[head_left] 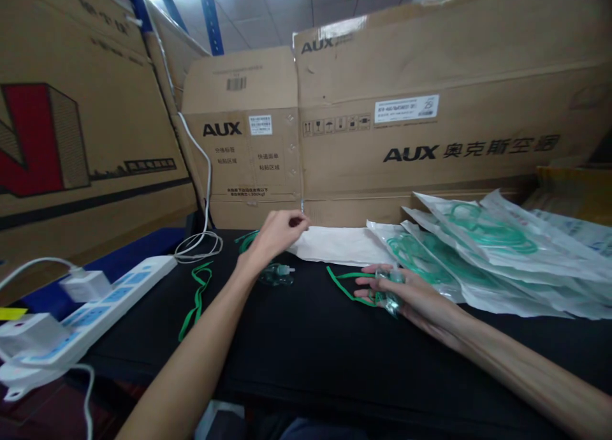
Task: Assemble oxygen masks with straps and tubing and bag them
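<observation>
My right hand (411, 290) is closed around a clear plastic face mask (393, 300), palm turned upward. A green elastic strap (347, 287) trails from the mask to the left, onto the black table. My left hand (277, 233) is raised near the left end of a flat white pouch (335, 243), its fingers curled in with nothing visible in them. Below that wrist lies another clear mask part (277, 273) with a pale connector, partly hidden by my arm. Coiled green tubing (247, 241) shows behind the same wrist.
A loose green strap (197, 300) lies left of my forearm. Packed pouches with green tubing (488, 255) are stacked at right. A white power strip (90, 322) with plugs and cables lines the left edge. Cardboard boxes (344, 172) wall the back.
</observation>
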`<state>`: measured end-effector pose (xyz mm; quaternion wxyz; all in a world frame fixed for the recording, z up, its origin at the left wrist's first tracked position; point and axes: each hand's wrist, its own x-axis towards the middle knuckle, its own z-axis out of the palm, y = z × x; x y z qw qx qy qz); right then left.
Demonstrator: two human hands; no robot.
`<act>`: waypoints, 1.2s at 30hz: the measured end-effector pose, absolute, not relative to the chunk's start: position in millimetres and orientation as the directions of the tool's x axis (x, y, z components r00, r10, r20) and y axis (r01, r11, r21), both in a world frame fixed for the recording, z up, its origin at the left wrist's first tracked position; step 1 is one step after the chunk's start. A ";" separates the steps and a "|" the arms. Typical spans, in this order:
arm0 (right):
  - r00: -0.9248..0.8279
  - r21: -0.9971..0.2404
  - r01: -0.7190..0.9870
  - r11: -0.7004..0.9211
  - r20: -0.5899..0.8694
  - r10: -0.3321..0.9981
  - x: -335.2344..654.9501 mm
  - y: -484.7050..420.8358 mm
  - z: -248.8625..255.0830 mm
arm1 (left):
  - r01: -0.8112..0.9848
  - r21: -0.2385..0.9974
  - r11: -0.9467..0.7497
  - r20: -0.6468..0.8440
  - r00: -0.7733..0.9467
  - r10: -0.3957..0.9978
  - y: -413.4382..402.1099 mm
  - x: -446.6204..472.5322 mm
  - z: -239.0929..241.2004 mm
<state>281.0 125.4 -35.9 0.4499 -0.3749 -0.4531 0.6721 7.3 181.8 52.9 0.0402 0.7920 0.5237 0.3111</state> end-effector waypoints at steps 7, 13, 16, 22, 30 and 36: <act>-0.325 -0.952 -0.208 -0.224 -0.149 0.934 281.8 126.0 -34.3 | 0.939 0.292 -0.184 0.193 0.130 0.972 222.9 -56.2 30.2; -0.310 -0.935 -0.210 -0.286 -0.213 0.926 283.5 125.9 -36.8 | 0.960 0.264 -0.092 0.084 0.072 0.994 220.3 -53.8 0.6; -0.290 -0.927 -0.210 -0.309 -0.243 0.926 282.2 125.6 -36.3 | 0.956 0.287 -0.069 0.090 0.045 0.995 221.4 -54.9 -0.2; -0.303 -0.942 -0.176 -0.285 -0.224 0.926 280.3 125.8 -34.6 | 0.929 0.370 -0.026 0.151 -0.032 0.988 227.1 -68.0 4.9; -0.328 -0.955 -0.164 -0.247 -0.184 0.927 281.6 124.5 -32.0 | 0.909 0.413 0.055 0.124 -0.116 0.986 235.9 -78.7 5.5; -0.310 -0.960 -0.145 -0.239 -0.185 0.933 280.7 123.5 -29.8 | 0.909 0.416 0.032 0.216 -0.133 0.967 236.6 -78.5 5.7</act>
